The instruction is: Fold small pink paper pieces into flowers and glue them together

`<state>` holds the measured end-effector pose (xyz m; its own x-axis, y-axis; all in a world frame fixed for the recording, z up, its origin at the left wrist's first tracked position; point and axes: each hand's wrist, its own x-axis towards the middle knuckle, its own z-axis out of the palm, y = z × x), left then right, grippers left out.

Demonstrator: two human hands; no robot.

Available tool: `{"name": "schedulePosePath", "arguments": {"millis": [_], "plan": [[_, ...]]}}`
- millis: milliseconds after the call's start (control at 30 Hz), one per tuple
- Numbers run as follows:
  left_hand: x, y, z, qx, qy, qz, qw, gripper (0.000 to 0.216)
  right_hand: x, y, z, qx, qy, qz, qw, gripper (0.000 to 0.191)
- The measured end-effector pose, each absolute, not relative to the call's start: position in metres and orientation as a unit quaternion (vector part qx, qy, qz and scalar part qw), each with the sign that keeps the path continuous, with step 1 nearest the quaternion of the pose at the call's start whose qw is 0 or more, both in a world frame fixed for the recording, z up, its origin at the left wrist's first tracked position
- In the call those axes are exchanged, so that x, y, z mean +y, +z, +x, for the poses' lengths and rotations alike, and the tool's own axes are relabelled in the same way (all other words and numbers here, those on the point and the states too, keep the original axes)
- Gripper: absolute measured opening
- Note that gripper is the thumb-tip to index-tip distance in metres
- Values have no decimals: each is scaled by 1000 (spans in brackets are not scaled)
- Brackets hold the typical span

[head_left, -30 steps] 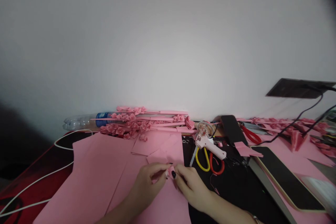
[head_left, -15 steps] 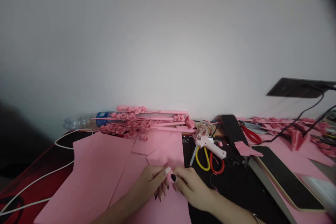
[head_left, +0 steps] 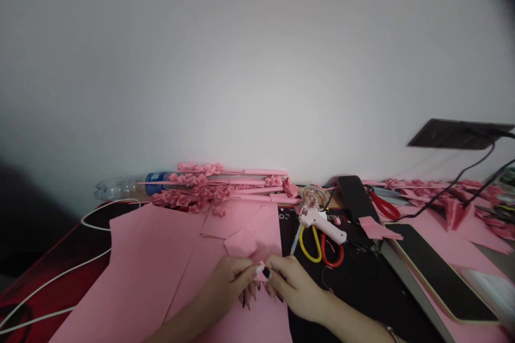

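My left hand [head_left: 232, 285] and my right hand [head_left: 293, 286] meet low in the middle, fingertips pinched together on a small folded piece of pink paper [head_left: 261, 270]. The thumbs press it from both sides. Both hands rest over large pink paper sheets [head_left: 161, 262] that cover the left half of the desk. Most of the small piece is hidden by my fingers.
A pink glue gun [head_left: 319, 218] lies over yellow and red scissors [head_left: 317, 249] to the right. Pink paper flowers on sticks [head_left: 217, 185] and a plastic bottle [head_left: 129, 187] lie along the wall. A tablet [head_left: 438, 270], black cables [head_left: 454, 185] and white cables [head_left: 52, 278] sit at the sides.
The two hands have shifted slightly toward me and kept pinching the small pink piece; the left fingers curled under between the earlier frames and now.
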<state>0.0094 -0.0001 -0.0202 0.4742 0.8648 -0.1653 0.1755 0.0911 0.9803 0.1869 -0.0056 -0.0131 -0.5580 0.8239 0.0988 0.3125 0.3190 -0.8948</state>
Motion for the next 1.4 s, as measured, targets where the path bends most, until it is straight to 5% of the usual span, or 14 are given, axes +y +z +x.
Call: {"name": "schedulePosePath", "arguments": {"millis": [733, 1400], "plan": [[0, -19, 10, 408, 288, 597, 628, 33, -4, -10, 186, -735, 466, -394, 297, 24], [1, -24, 8, 422, 311, 593, 611, 41, -6, -8, 191, -789, 296, -453, 291, 26]]}}
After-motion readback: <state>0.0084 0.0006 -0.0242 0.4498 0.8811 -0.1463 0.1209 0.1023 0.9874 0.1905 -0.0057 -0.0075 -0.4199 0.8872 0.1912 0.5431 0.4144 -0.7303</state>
